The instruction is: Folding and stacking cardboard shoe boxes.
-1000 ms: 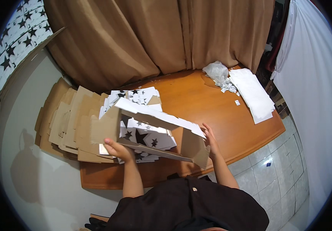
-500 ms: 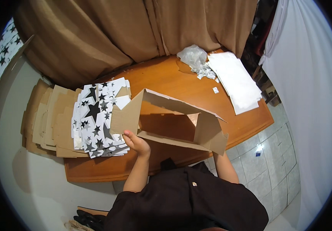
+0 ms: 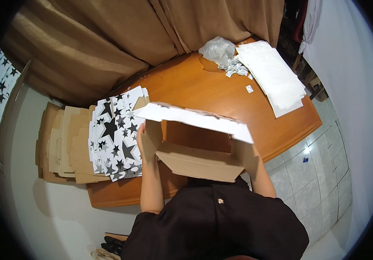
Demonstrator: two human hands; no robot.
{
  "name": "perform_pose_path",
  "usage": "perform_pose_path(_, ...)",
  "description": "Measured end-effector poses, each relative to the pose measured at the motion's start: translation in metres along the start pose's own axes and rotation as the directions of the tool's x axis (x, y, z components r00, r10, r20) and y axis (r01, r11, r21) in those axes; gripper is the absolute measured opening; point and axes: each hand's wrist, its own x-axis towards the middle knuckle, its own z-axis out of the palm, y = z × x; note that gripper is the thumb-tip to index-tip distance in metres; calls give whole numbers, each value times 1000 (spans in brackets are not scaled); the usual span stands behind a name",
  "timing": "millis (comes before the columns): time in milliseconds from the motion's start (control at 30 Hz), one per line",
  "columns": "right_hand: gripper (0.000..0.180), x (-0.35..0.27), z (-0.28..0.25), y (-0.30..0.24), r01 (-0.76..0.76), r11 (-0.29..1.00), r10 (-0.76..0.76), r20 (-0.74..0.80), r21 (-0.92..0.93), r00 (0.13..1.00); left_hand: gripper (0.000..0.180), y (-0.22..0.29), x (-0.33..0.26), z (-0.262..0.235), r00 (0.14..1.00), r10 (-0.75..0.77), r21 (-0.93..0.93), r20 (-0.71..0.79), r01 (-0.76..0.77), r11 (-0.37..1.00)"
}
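Note:
Between my hands hangs a folded cardboard box (image 3: 199, 161), brown inside, with a white flap along its far upper edge. Its middle is open, and the table shows through. My left hand (image 3: 141, 138) holds the box's left wall from outside, its fingers partly hidden by the cardboard. At the opposite wall is my right hand (image 3: 255, 152), pressed to the outer side and mostly covered by it. Left of the box lies a stack of white sheets with black and grey stars (image 3: 116, 134), near my left forearm.
Flat brown cardboard pieces (image 3: 67, 143) are stacked at the table's left end. On the wooden table (image 3: 177, 82), a clear plastic bag (image 3: 218, 51), small silvery packets (image 3: 235, 68) and white sheets (image 3: 273, 78) lie at the far right. A brown curtain (image 3: 108, 43) hangs behind.
The box has tipped in my hands: its white upper flap now faces me and more of the lower inner panel shows. My left hand has shifted up along the left wall.

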Motion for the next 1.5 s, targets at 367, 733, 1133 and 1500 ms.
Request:
perform_pose_path(367,42,23,1,-10,119,993,-117,44,-22,992,51,-47,-20,-41,976,51,-237,-212,-102,966)
perform_pose_path(733,41,16,-44,1,233,949,-225,61,-213,973,46,-86,-84,-83,995,-10,-320,-98,-22,947)
perform_pose_path(1133,39,62,-44,-25,363,846,-366,69,-391,928,41,-117,-2,-82,993,-82,-368,83,107,924)
perform_pose_path(1500,31,61,-64,-15,326,858,-422,-183,-397,888,36,-169,19,-72,973,-171,-411,152,220,885)
